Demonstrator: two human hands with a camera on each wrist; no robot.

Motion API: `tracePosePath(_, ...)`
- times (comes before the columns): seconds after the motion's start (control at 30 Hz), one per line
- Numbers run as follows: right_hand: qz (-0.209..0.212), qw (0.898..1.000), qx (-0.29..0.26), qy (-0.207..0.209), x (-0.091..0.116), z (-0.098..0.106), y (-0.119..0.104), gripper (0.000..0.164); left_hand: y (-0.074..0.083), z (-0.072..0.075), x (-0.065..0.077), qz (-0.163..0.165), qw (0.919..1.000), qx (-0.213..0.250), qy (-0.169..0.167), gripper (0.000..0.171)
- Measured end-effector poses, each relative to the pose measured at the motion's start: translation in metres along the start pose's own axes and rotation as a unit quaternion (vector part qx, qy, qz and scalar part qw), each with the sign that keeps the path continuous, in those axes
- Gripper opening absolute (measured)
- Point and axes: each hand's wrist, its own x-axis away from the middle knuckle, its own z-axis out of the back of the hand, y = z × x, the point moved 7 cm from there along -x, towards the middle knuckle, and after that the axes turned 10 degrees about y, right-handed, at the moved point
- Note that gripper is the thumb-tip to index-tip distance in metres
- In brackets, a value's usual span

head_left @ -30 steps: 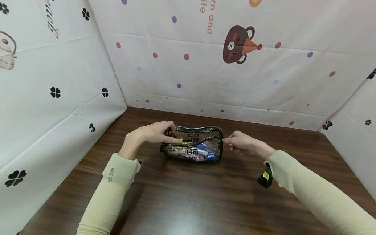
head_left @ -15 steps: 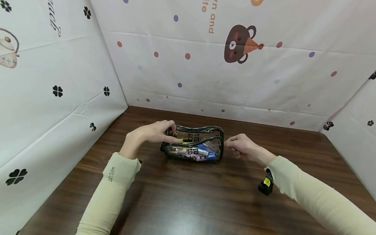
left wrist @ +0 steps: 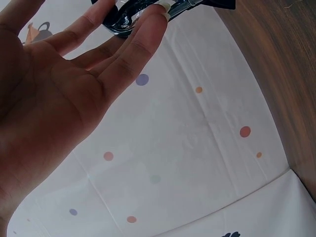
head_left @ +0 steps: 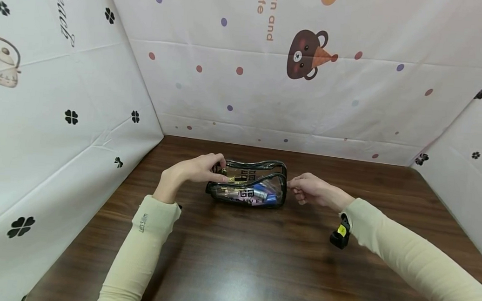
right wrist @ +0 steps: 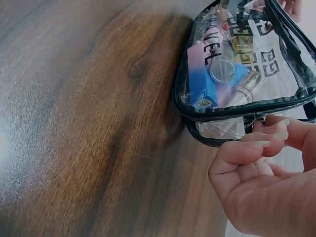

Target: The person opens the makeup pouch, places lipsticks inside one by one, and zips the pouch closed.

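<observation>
A clear toiletry pouch [head_left: 264, 182] with black trim and black lettering stands at the back of the brown table. Small items show through its sides, among them a blue and pink box [right wrist: 202, 91] and a clear cylinder [right wrist: 247, 88]. My left hand [head_left: 193, 169] grips the pouch's left end from above, thumb on the near side and fingers beyond. At the opposite end, my right hand [head_left: 311, 189] pinches a small dark tab, apparently the zipper pull [right wrist: 258, 121], between thumb and fingertips. In the left wrist view only a strip of black trim [left wrist: 121, 22] shows past the fingers.
The wooden table [head_left: 233, 257] extends in front of the pouch. White printed sheets form a back wall [head_left: 211, 92], a left wall [head_left: 39, 155] and a right wall [head_left: 473, 194]. A black wrist camera [head_left: 340, 234] sits below the right cuff.
My right hand has shifted slightly right and toward me over the second, still at the pouch's right end. The left hand and the pouch stay nearly in place.
</observation>
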Motion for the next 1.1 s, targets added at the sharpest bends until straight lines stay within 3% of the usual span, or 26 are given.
tracePosePath(0.3, 0.008, 0.999, 0.033, 0.015, 0.004, 0.002, 0.003, 0.019, 0.001, 0.000, 0.001, 0.002, 1.0000, -0.002, -0.004, 0.045)
tracePosePath(0.8, 0.017, 0.998, 0.006, -0.056, -0.001, -0.005, 0.007, 0.024, 0.001, -0.001, 0.001, 0.005, 1.0000, -0.007, -0.001, 0.046)
tracePosePath(1.1, 0.022, 0.998, -0.005, -0.059, 0.000, -0.003, 0.000, 0.024, 0.004, -0.004, 0.002, 0.006, 0.9998, -0.009, -0.019, 0.042)
